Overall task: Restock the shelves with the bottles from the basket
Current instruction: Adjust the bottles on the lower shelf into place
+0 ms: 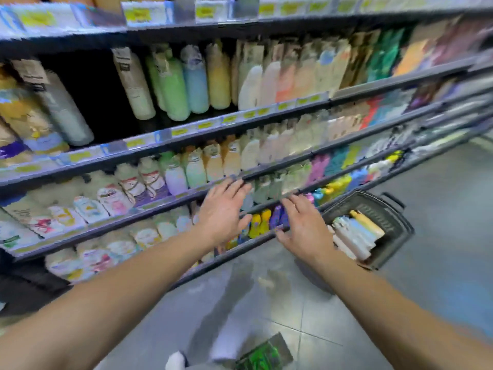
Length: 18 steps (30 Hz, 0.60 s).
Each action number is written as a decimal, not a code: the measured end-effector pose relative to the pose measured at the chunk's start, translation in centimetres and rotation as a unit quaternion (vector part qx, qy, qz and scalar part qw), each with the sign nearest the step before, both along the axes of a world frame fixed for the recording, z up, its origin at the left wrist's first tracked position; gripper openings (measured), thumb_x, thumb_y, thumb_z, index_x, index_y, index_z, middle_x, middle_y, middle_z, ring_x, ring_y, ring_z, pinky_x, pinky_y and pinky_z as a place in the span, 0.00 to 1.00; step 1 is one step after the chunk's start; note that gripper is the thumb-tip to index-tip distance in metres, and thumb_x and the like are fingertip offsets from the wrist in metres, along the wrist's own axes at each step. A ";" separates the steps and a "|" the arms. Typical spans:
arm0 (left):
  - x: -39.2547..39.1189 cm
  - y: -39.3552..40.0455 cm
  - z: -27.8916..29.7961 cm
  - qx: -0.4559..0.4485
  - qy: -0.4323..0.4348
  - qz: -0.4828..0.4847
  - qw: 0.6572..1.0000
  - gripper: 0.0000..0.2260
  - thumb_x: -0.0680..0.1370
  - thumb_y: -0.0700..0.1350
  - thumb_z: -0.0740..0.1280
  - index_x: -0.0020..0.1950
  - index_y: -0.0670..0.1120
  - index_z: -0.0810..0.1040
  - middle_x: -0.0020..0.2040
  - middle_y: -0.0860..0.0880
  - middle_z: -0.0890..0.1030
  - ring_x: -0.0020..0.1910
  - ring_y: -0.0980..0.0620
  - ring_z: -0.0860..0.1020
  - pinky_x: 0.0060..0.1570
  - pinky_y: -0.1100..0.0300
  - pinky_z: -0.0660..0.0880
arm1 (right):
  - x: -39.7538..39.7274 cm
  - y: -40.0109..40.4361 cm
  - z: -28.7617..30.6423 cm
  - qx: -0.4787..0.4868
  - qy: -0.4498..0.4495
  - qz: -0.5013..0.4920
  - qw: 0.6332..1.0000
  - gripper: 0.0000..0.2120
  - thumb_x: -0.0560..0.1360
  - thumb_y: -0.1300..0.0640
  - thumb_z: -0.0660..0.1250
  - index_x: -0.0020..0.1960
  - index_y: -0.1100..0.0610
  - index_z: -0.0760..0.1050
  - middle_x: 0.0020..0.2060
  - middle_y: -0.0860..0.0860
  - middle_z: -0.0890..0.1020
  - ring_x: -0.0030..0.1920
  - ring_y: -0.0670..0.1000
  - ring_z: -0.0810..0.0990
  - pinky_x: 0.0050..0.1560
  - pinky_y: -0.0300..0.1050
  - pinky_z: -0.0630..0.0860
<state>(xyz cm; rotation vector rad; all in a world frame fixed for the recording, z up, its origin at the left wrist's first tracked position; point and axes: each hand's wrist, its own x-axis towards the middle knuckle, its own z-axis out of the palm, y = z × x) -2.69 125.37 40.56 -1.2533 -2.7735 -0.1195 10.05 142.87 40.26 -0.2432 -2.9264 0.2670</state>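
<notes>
A dark plastic basket (394, 209) stands on the floor at the right, close to the shelf base. Several pale bottles (357, 233) lie on their sides in it. My left hand (224, 212) is stretched out flat in front of the lower shelves (186, 161), fingers apart and empty. My right hand (304, 225) hovers palm down just left of the basket, fingers spread, holding nothing. The whole view is blurred by motion.
Tall shelving packed with shampoo and lotion bottles fills the left and top. A dark gap (88, 94) shows on the upper shelf at the left. Grey tiled floor (440, 263) lies to the right. A green-printed package (266, 353) sits at the bottom edge.
</notes>
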 end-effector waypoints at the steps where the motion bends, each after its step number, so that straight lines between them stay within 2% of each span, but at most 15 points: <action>1: 1.0 2.4 -0.5 0.000 -0.011 -0.014 1.000 0.34 0.78 0.61 0.61 0.80 0.48 0.56 0.80 0.46 0.59 0.78 0.45 0.57 0.76 0.51 0.53 | 1.6 2.1 -0.5 -0.002 -0.011 -0.018 1.000 0.35 0.65 0.53 0.76 0.68 0.66 0.72 0.64 0.63 0.75 0.66 0.64 0.73 0.71 0.57 0.68; 5: 4.7 11.1 -2.0 -0.001 -0.036 -0.070 0.997 0.33 0.78 0.60 0.62 0.79 0.46 0.60 0.78 0.46 0.62 0.77 0.45 0.59 0.76 0.51 0.55 | 7.2 10.1 -2.7 -0.028 -0.039 -0.084 0.995 0.36 0.70 0.48 0.72 0.72 0.62 0.69 0.69 0.59 0.71 0.70 0.61 0.68 0.74 0.52 0.62; 10: 7.3 20.7 -4.5 -0.005 -0.103 -0.111 0.989 0.33 0.78 0.59 0.63 0.80 0.49 0.58 0.79 0.48 0.61 0.76 0.45 0.59 0.75 0.50 0.57 | 11.7 18.6 -5.2 -0.082 -0.056 -0.155 0.983 0.36 0.68 0.50 0.74 0.71 0.63 0.70 0.68 0.60 0.72 0.68 0.63 0.70 0.70 0.55 0.66; 13: 7.4 26.0 -6.7 -0.015 -0.124 -0.129 0.984 0.33 0.78 0.58 0.64 0.80 0.49 0.59 0.78 0.48 0.62 0.76 0.45 0.61 0.74 0.51 0.58 | 13.1 23.6 -7.4 -0.067 -0.072 -0.180 0.979 0.36 0.67 0.51 0.77 0.71 0.61 0.71 0.67 0.59 0.74 0.66 0.62 0.72 0.68 0.54 0.69; 16: 6.4 31.2 -9.1 -0.021 -0.141 -0.136 0.980 0.33 0.77 0.57 0.65 0.79 0.48 0.60 0.78 0.48 0.64 0.75 0.46 0.62 0.73 0.51 0.59 | 12.9 29.0 -9.6 -0.079 -0.113 -0.198 0.970 0.36 0.71 0.47 0.73 0.74 0.58 0.66 0.71 0.56 0.69 0.70 0.58 0.67 0.72 0.50 0.64; 18: 5.2 34.8 -10.8 -0.032 -0.149 -0.136 0.979 0.33 0.78 0.58 0.65 0.79 0.48 0.60 0.78 0.48 0.64 0.75 0.46 0.62 0.74 0.51 0.59 | 12.2 32.9 -11.1 -0.084 -0.129 -0.196 0.968 0.35 0.72 0.48 0.72 0.74 0.58 0.66 0.71 0.57 0.70 0.70 0.58 0.67 0.72 0.51 0.64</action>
